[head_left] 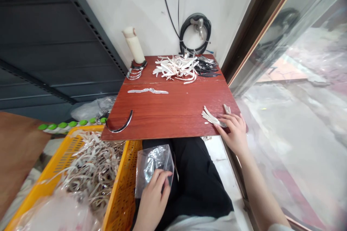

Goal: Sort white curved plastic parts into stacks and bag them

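My right hand (233,131) is at the right front of the table, its fingers closed over a small bundle of thin whitish strips (210,116) that fan out on both sides of it. On my lap lies a clear plastic bag (154,162). The curled fingers of my left hand (156,191) hold its lower right part. A curved, shiny dark strip (121,129) rests near the table's left front corner. Farther back lies a long, narrow silvery-white piece (148,91). A loose pile of white strips (177,66) sits at the back, beside a heap of black strips (207,66).
The reddish-brown table (168,115) stands against a white wall. A cream flask (135,46) stands at its back left, by several curved pieces (134,75). A yellow crate (114,187) full of strips is at my left. Glass (292,108) borders the right side.
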`<state>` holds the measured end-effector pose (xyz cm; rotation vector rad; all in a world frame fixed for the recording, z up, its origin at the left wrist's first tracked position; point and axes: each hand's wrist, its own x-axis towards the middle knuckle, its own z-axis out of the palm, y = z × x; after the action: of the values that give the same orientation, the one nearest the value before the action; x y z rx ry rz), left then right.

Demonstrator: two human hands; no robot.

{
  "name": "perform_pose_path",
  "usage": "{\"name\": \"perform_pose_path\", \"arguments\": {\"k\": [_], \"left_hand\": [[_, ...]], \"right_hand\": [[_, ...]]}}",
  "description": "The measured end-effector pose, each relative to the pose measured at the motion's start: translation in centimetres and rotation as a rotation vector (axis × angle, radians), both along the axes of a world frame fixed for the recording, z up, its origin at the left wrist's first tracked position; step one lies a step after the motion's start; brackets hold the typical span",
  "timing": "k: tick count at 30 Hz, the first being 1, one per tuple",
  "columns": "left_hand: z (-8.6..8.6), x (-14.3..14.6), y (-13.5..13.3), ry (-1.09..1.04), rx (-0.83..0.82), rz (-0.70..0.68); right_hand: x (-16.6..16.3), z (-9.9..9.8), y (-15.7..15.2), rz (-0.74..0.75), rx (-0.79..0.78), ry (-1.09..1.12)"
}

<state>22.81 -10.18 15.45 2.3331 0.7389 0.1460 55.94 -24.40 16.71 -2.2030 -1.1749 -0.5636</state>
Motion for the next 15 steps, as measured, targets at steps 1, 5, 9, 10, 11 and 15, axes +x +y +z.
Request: {"name": "perform_pose_path", "arguments": {"k": [1,5,9,10,11,15], "left_hand": [[0.1,0.0,-0.1,0.001,-0.001,0.003],[0.4,0.3,-0.2,0.015,0.006,0.016],[0.8,0.4,0.0,0.023,0.03,0.03],[0.9,0.4,0.0,0.026,0.037,0.032],[1.0,0.4,0.0,0.03,0.044,0.036],[1.3,0.6,0.1,0.068,0.069,0.064]], "right_hand": [[-0.1,0.0,0.0,0.004,0.002,0.001],[-0.5,-0.3,0.0,0.03,-0.039,-0.031],[-0.4,-1.2,-0.2,0.06,-0.013,-0.153],[-0.4,-1.5,-0.3,0.072,0.007,-0.176],[-0.4,-1.8,-0.4,0.084,0.025,-0.192],[-0.7,-3.0,-1.0,0.099,0.067,-0.224]]}}
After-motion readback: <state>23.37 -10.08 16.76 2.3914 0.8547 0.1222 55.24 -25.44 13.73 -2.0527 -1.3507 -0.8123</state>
